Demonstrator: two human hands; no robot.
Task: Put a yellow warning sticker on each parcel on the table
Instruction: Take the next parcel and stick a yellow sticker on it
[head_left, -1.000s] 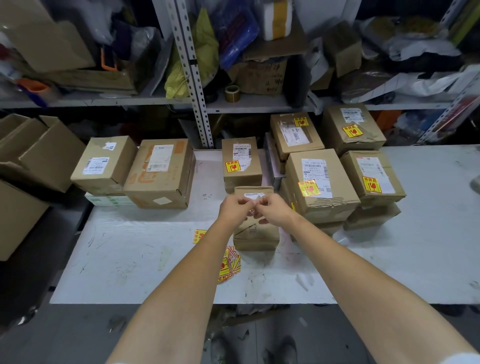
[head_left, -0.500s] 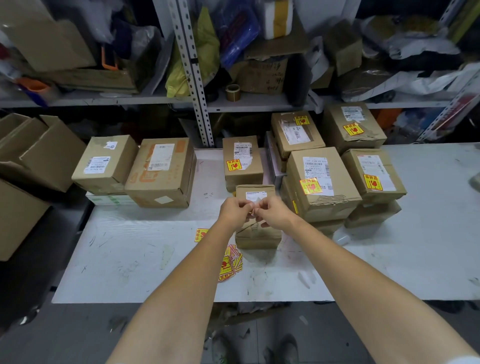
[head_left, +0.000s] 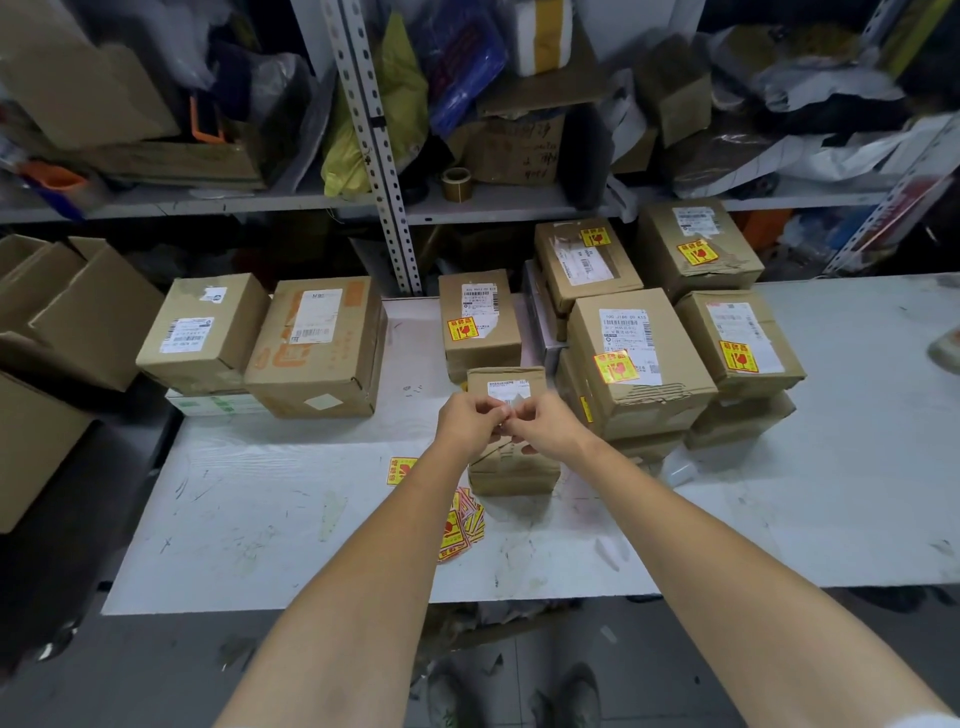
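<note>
Table (head_left: 260, 519), two left parcels (head_left: 202, 332) (head_left: 317, 345) unstickered, left hand (head_left: 467, 423) and right hand (head_left: 550, 431) pinching one slip (head_left: 511, 408)

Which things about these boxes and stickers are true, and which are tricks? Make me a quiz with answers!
1. The left hand and the right hand both pinch a small pale scrap over the small parcel. True.
2. The two left parcels wear yellow stickers. False: they show only white labels.
3. Loose yellow stickers lie on the table. True.
4. The tape roll sits on the table. False: it is on the shelf.
</note>
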